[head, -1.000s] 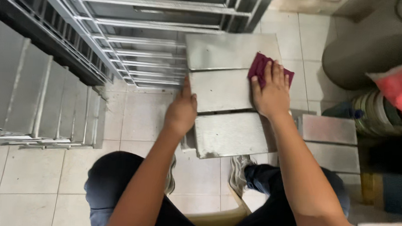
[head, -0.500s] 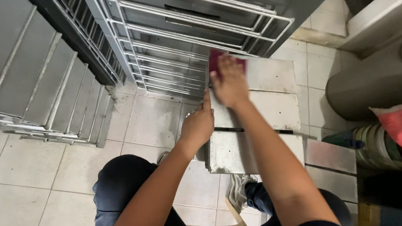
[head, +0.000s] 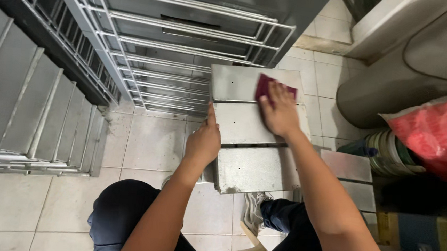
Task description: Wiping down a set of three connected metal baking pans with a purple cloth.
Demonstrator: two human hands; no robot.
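The floor is laid with pale square ceramic tiles, glossy and grey-grouted, and the person sits low over it with dark-trousered knees at the bottom of the view. In front of them lies a dull grey stepped sheet-metal panel, folded into three flat slats with a scuffed, speckled finish. The left hand grips the panel's left edge, fingers curled round it and the forefinger stretched up along the side. The right hand lies flat and spread, palm down, pressing a dark red scouring pad onto the top slat. Above the panel a bright steel wire rack with thin parallel rails leans against a grey metal cabinet front. To the left, more grey louvred metal panels of the same kind stand in a slanted row. On the right sit a large grey rounded plastic tub, a crumpled red plastic bag and, just beneath it, a stack of round tins with green-and-white banded sides.
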